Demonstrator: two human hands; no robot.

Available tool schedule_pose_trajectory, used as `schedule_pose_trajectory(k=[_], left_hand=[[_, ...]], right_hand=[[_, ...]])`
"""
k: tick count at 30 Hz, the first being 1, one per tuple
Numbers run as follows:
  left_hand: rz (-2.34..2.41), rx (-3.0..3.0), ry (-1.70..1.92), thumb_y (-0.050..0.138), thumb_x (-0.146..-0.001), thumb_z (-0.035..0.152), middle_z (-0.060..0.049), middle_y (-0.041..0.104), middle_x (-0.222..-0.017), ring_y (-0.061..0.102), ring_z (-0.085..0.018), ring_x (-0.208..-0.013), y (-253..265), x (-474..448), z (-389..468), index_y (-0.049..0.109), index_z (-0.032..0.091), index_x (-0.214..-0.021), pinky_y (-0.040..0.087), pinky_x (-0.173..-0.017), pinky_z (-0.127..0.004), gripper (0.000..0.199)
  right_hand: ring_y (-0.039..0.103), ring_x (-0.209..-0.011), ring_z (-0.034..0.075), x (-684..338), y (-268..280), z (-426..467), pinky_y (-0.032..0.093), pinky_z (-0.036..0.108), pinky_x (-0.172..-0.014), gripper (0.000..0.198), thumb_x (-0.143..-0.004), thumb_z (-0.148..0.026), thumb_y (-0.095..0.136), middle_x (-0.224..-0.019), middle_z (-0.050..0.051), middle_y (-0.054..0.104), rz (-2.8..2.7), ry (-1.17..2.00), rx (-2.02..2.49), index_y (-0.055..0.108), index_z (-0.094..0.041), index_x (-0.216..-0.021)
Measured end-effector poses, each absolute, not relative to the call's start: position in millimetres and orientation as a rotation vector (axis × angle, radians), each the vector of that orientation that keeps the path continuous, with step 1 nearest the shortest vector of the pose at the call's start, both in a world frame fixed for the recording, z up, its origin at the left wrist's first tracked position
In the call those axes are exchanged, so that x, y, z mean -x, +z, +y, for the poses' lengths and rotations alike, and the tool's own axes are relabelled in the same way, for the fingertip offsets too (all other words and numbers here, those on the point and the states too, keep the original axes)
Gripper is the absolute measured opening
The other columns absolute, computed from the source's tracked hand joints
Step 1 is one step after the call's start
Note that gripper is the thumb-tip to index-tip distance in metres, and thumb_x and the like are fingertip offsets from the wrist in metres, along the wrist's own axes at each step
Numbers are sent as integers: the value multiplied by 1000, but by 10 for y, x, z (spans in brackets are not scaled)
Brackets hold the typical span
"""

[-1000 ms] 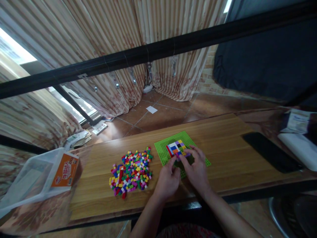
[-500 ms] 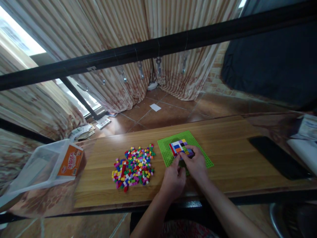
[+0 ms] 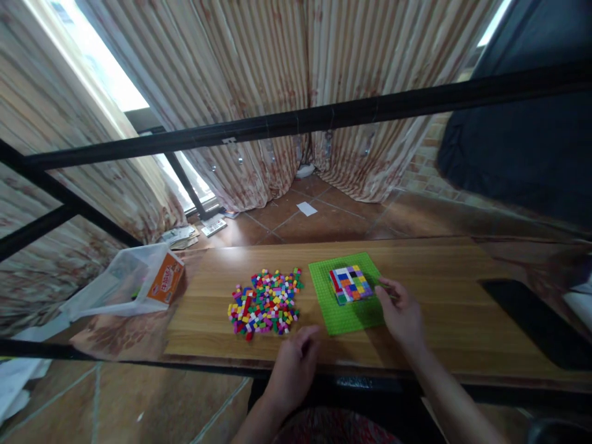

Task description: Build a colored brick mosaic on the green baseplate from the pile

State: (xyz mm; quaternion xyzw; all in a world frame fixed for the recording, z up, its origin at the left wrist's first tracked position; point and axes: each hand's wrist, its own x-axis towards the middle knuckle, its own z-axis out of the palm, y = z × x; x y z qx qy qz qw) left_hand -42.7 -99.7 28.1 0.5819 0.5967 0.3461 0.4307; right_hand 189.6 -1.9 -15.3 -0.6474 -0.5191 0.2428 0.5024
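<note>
A square block of many coloured toy bricks [image 3: 351,284] sits on the green baseplate [image 3: 322,296], its multicoloured top in full view. At the baseplate's right edge is my right hand [image 3: 402,314], thumb and forefinger closed on the rim, with the fingertips small and partly hidden. My left hand [image 3: 293,367] hovers by the table's front edge, between the baseplate and the loose toy bricks [image 3: 271,302]. Its fingers are curled in, so whether it holds a small brick cannot be made out. The loose bricks lie in a spread pile left of the baseplate.
The wooden tabletop [image 3: 439,277] runs across the front. A clear plastic box [image 3: 120,280] with an orange label stands at the left. A dark flat object [image 3: 531,314] lies at the right. A black rail [image 3: 277,125] crosses before the curtains [image 3: 259,68].
Both hands have come off the brick block, uncovering its top. My left hand has drawn back toward the front edge; my right has moved to the baseplate's right side. The baseplate looks slightly turned.
</note>
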Motion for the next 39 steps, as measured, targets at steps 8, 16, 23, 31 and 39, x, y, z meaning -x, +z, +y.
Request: schedule_pose_trajectory(k=[8,16,23,31,39], left_hand=[[1860,-1230,1039,55,-81,38,-4,67,-76,60,-17,-71,251,1262,-1177,68,16,-99,46,-64,-25,32],[2464,-1419,781,50,-82,23,-5,68,-89,60,-13,-69,332,1756,-776,66,16,-102,46,-68,-24,27],[2553,-1458,513,53,-83,27,-6,69,-96,62,-17,-84,349,1962,-343,69,20,-94,43,-76,-26,21],[2567,-1445,301,53,-83,39,-11,71,-87,63,-23,-86,278,1943,-104,69,18,-85,41,-72,-29,27],[2558,-1460,365,56,-81,31,-11,70,-93,62,-22,-92,288,1914,-12,68,16,-96,41,-76,-29,24]], right_hand=[[61,-96,27,-1975,-375,-146,48,44,-87,43,-84,-52,48,-104,13,65,-1643,308,1586,62,-17,-105],[62,-92,30,-1945,-455,-135,50,45,-84,43,-86,-53,42,-99,14,66,-1746,90,1583,62,-18,-100],[62,-91,31,-1953,-444,-142,50,46,-82,42,-85,-53,41,-100,14,66,-1764,109,1614,62,-19,-98],[62,-92,30,-1960,-448,-140,50,44,-83,42,-85,-52,42,-101,13,67,-1769,93,1607,62,-18,-99],[62,-93,30,-1957,-456,-141,49,45,-83,40,-85,-51,44,-101,13,66,-1752,113,1612,63,-19,-100]])
